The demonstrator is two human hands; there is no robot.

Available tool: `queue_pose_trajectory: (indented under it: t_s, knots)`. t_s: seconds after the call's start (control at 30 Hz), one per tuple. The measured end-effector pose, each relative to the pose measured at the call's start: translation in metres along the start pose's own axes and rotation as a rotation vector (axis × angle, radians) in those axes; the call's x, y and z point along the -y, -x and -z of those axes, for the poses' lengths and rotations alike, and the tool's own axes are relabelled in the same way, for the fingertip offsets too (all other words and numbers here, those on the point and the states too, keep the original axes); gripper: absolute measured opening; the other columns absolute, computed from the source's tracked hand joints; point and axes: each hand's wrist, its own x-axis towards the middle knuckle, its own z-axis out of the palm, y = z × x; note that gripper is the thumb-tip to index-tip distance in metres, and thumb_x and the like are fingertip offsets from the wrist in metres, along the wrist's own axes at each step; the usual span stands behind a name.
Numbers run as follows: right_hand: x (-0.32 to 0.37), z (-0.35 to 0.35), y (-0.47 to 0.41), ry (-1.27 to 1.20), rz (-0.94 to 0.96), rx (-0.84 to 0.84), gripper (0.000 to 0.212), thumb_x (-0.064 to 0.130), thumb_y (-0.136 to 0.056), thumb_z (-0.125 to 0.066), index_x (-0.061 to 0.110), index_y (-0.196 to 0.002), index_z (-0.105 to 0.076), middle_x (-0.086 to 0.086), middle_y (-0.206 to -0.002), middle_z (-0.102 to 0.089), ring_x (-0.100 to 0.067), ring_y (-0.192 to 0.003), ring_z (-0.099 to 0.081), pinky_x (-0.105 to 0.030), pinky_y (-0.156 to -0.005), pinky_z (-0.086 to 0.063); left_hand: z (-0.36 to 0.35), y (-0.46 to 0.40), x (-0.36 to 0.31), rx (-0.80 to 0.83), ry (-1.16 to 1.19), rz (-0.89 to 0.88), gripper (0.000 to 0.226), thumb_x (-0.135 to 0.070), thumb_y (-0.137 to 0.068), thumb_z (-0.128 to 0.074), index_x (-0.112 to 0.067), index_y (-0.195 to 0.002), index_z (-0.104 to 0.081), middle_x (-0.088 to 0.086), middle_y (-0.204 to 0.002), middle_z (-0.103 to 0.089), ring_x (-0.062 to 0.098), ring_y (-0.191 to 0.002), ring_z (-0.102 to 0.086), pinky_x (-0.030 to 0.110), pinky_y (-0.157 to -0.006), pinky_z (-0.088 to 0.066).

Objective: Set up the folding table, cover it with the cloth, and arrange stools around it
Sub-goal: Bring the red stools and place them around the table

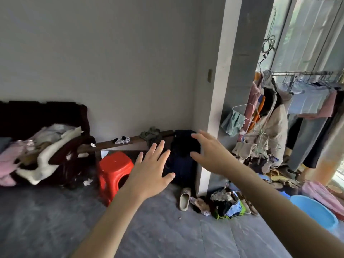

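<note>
Left hand (150,170), right hand (210,153): fingers spread, grasping nothing, outstretched toward dark upright panel (183,157) in wall corner, apparently the folded table, garment draped on top. Red stool (114,172) just left. Risks: garment snagging; panel knocking stool; tripping over slipper (184,199).

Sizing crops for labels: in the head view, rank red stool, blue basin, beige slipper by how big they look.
1. red stool, largest, though the left hand covers its right side.
2. blue basin, cut off by the frame edge, so its full extent is unsure.
3. beige slipper, clearly smallest.
</note>
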Motion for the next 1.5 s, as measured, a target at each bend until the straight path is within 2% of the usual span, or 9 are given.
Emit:
queue_pose_trajectory:
  t_s: [0.17,0.37,0.53,0.8,1.03,1.1,1.23,1.4,1.5]
  knots:
    - [0.0,-0.05,-0.072,-0.01,0.116,0.131,0.064,0.036,-0.093,-0.056,0.022,-0.151,-0.03,-0.004,-0.161,-0.015,-0.026,-0.146,-0.018,-0.039,-0.116,-0.022,-0.032,-0.036,0.054,0.083,0.009,0.129,0.073,-0.055,-0.097,-0.041,-0.024,-0.156,-0.011,-0.004,-0.162,0.017,0.016,-0.149,0.012,0.047,-0.12,-0.005]
    - [0.001,-0.11,-0.152,-0.013,0.187,0.258,0.063,0.035,-0.093,-0.056,0.022,-0.15,-0.031,-0.005,-0.161,-0.014,-0.027,-0.145,-0.019,-0.041,-0.114,-0.029,-0.078,-0.078,0.129,0.173,0.027,0.24,0.072,-0.054,-0.096,-0.042,-0.023,-0.155,-0.012,-0.004,-0.162,0.016,0.017,-0.149,0.013,0.048,-0.12,-0.006]
    - [0.01,-0.167,-0.232,0.041,0.238,0.358,0.065,0.036,-0.093,-0.054,0.022,-0.151,-0.029,-0.004,-0.162,-0.013,-0.025,-0.146,-0.019,-0.04,-0.114,-0.028,-0.112,-0.132,0.204,0.221,0.038,0.303,0.074,-0.054,-0.096,-0.043,-0.023,-0.155,-0.011,-0.002,-0.162,0.016,0.019,-0.15,0.012,0.05,-0.12,-0.007]
    - [0.037,-0.235,-0.383,-0.01,0.226,0.408,0.064,0.035,-0.093,-0.053,0.021,-0.15,-0.029,-0.004,-0.161,-0.014,-0.026,-0.145,-0.022,-0.045,-0.112,-0.032,-0.134,-0.22,0.336,0.241,0.009,0.382,0.074,-0.054,-0.095,-0.044,-0.021,-0.155,-0.014,0.0,-0.163,0.012,0.021,-0.15,0.007,0.05,-0.119,-0.009]
    - [0.031,-0.303,-0.467,-0.001,0.203,0.521,0.063,0.033,-0.094,-0.054,0.018,-0.15,-0.029,-0.01,-0.16,-0.016,-0.03,-0.146,-0.019,-0.04,-0.115,-0.022,-0.168,-0.26,0.415,0.299,0.004,0.431,0.074,-0.053,-0.095,-0.045,-0.022,-0.155,-0.015,0.0,-0.163,0.012,0.021,-0.15,0.006,0.049,-0.119,-0.01]
    - [0.032,-0.324,-0.495,0.001,0.215,0.558,0.063,0.031,-0.093,-0.054,0.017,-0.15,-0.03,-0.011,-0.16,-0.017,-0.029,-0.146,-0.019,-0.038,-0.115,-0.021,-0.185,-0.269,0.439,0.318,0.009,0.474,0.074,-0.054,-0.095,-0.045,-0.022,-0.155,-0.014,0.001,-0.163,0.013,0.022,-0.15,0.006,0.049,-0.119,-0.01]
    - [0.033,-0.372,-0.563,0.027,0.262,0.654,0.063,0.03,-0.092,-0.056,0.02,-0.149,-0.03,-0.01,-0.156,-0.023,-0.033,-0.14,-0.029,-0.042,-0.112,-0.03,-0.228,-0.306,0.48,0.379,0.1,0.505,0.073,-0.053,-0.094,-0.048,-0.023,-0.154,-0.019,0.0,-0.163,0.012,0.021,-0.151,0.005,0.05,-0.12,-0.012]
    - [0.03,-0.447,-0.682,-0.043,0.278,0.673,0.065,0.03,-0.09,-0.056,0.021,-0.149,-0.03,-0.012,-0.157,-0.022,-0.031,-0.144,-0.023,-0.044,-0.114,-0.028,-0.279,-0.376,0.546,0.354,0.176,0.584,0.068,-0.05,-0.093,-0.051,-0.025,-0.152,-0.026,-0.002,-0.164,0.008,0.02,-0.151,-0.002,0.048,-0.12,-0.012]
    - [0.027,-0.498,-0.744,-0.096,0.264,0.718,0.066,0.026,-0.087,-0.058,0.02,-0.148,-0.033,-0.012,-0.152,-0.032,-0.031,-0.143,-0.024,-0.044,-0.114,-0.028,-0.32,-0.406,0.586,0.387,0.216,0.686,0.066,-0.048,-0.092,-0.054,-0.023,-0.149,-0.032,0.0,-0.164,0.001,0.021,-0.15,-0.01,0.046,-0.119,-0.019]
